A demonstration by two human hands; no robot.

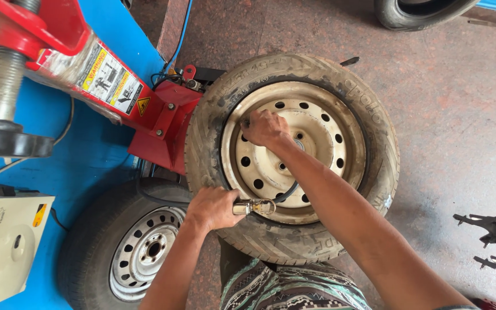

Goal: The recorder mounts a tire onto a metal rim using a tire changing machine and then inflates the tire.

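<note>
- Tyre (317, 74) on cream steel rim (322, 123), lying flat on the red machine (162, 115), rim face up, axle axis vertical.
- My right hand (265, 127): grip pressed together at the rim's edge, seemingly on the valve; what it pinches I cannot tell.
- My left hand (213, 208): grip closed round a metal air chuck (254, 205), its long axis pointing right toward the rim, black hose (287, 192) trailing.
- Second wheel (139, 247) on the floor, just beside.

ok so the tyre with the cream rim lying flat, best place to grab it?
Probably the outer tread of the tyre, at its right and near edges. It lies flat with bare floor there, while the red machine crowds its left side. The left hand and right hand are busy over the cream rim.
</note>
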